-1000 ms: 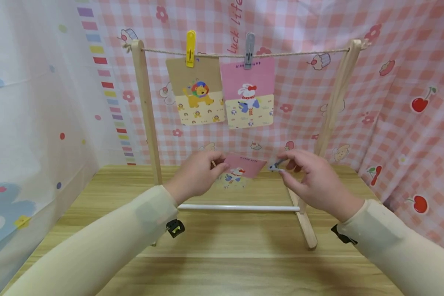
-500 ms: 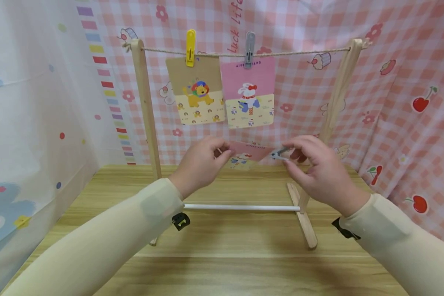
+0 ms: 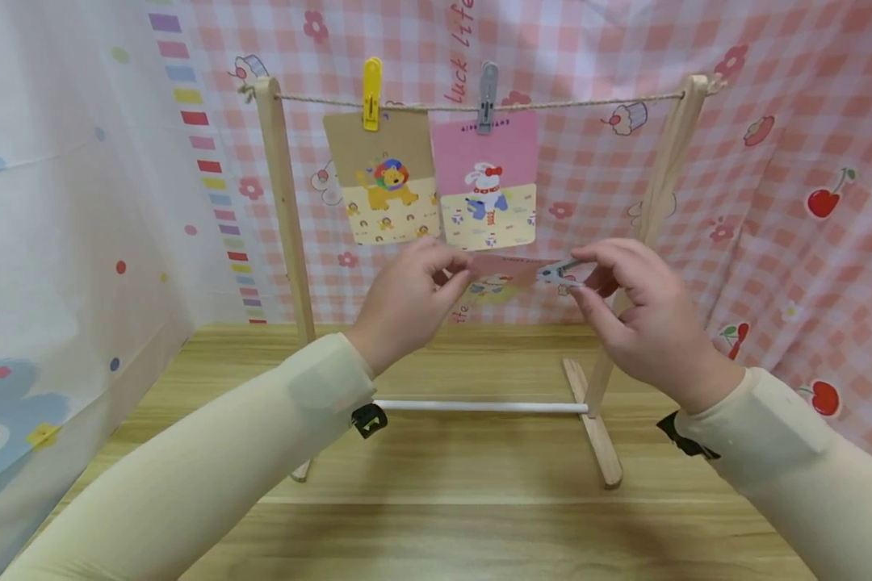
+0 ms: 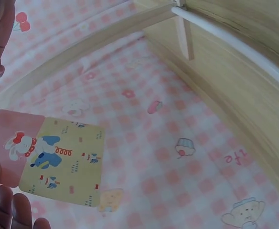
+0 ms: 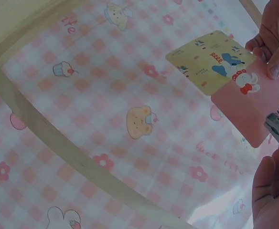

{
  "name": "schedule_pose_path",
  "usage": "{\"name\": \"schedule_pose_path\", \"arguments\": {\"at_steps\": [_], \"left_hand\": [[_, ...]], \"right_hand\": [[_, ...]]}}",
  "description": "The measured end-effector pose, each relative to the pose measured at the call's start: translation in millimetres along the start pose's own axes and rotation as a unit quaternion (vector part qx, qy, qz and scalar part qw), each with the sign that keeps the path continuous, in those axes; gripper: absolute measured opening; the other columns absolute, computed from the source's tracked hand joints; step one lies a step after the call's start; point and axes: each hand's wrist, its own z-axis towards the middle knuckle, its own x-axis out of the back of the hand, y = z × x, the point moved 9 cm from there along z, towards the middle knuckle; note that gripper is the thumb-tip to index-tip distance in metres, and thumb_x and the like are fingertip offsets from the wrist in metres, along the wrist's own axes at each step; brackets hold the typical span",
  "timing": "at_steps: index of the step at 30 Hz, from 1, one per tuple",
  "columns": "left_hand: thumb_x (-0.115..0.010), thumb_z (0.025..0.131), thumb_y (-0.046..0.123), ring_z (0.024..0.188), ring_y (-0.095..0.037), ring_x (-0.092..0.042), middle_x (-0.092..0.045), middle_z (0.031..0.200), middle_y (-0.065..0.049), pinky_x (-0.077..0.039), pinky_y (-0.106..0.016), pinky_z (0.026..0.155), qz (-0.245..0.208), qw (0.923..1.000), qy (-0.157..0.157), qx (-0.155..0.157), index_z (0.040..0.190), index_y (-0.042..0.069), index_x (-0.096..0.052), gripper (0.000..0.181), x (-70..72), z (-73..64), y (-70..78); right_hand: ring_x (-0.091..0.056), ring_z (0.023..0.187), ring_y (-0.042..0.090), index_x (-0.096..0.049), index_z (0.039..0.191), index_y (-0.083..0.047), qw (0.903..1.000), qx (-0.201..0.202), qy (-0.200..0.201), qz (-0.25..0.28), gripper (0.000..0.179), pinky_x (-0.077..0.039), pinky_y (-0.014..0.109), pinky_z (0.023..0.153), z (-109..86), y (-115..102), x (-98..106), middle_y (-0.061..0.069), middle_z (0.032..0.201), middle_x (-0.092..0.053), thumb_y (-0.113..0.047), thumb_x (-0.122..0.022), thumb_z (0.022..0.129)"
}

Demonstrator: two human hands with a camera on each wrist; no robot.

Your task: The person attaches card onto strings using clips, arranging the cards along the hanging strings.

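Note:
My left hand (image 3: 416, 300) pinches the left edge of a pink and cream card (image 3: 505, 278) printed with a white rabbit, tilted in the air below the rope. In the right wrist view the whole rabbit card (image 5: 235, 86) shows, its pink half toward the hands. My right hand (image 3: 643, 323) pinches a grey clothespin (image 3: 558, 273) by its handles. The clothespin's tip (image 5: 278, 125) overlaps the pink end of the card in the right wrist view. Above, a lion card (image 3: 385, 181) hangs under a yellow clothespin (image 3: 372, 93), and another rabbit card (image 3: 485, 181) under a grey clothespin (image 3: 488, 97).
A rope (image 3: 589, 105) is strung between two wooden posts (image 3: 283, 186), joined low down by a white rod (image 3: 480, 406). The rack stands on a wood-grain table (image 3: 436, 524). Pink checked cloth (image 3: 574, 48) hangs behind it.
Both hands have risen and shifted right, bringing the held card and clothespin up to just under the hanging cards. The hanging cards stay in place.

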Motion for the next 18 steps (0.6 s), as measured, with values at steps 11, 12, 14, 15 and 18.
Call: {"name": "schedule_pose_path", "arguments": {"at_steps": [11,12,14,15,18], "left_hand": [[-0.066,0.106,0.026,0.095,-0.013,-0.058,-0.066,0.101,0.002,-0.053,-0.029,0.082,-0.008,0.9993,0.027,-0.022,0.111,0.014,-0.078,0.018,7.8,14.3,23.7],[-0.065,0.106,0.026,0.096,-0.012,-0.058,-0.066,0.102,0.002,-0.053,-0.029,0.082,-0.009,0.9993,0.028,-0.022,0.111,0.014,-0.078,0.018,8.3,15.8,25.3],[-0.065,0.106,0.025,0.096,-0.012,-0.058,-0.066,0.102,0.002,-0.053,-0.028,0.083,-0.013,0.9991,0.032,-0.023,0.111,0.014,-0.078,0.018,9.6,18.5,28.0],[-0.065,0.106,0.026,0.097,-0.012,-0.058,-0.066,0.103,0.002,-0.053,-0.028,0.083,-0.013,0.9991,0.034,-0.022,0.111,0.014,-0.078,0.018,10.1,19.7,29.0],[-0.065,0.106,0.026,0.098,-0.012,-0.059,-0.068,0.105,0.002,-0.053,-0.028,0.085,-0.015,0.9988,0.04,-0.022,0.112,0.014,-0.078,0.019,11.4,23.5,32.1]], "right_hand": [[-0.055,0.086,-0.003,-0.07,0.121,0.006,0.9968,0.008,0.079,0.006,0.039,-0.04,0.011,0.073,10.1,-3.8,24.9,0.019,0.106,-0.07,0.018,-0.075,0.084],[-0.055,0.087,-0.004,-0.071,0.121,0.005,0.9964,0.009,0.084,0.003,0.039,-0.04,0.01,0.074,11.0,-4.0,27.2,0.019,0.108,-0.07,0.018,-0.075,0.084],[-0.054,0.088,-0.006,-0.072,0.119,0.005,0.9958,0.012,0.09,-0.003,0.038,-0.04,0.01,0.075,13.0,-4.5,31.3,0.02,0.109,-0.072,0.018,-0.076,0.084],[-0.054,0.089,-0.007,-0.072,0.119,0.005,0.9956,0.012,0.093,-0.005,0.037,-0.04,0.009,0.075,14.1,-4.7,33.1,0.02,0.11,-0.072,0.018,-0.076,0.084],[-0.055,0.088,-0.01,-0.073,0.117,0.006,0.9945,0.006,0.105,-0.005,0.034,-0.04,0.008,0.073,17.0,-4.6,38.6,0.02,0.109,-0.073,0.017,-0.076,0.085]]}}
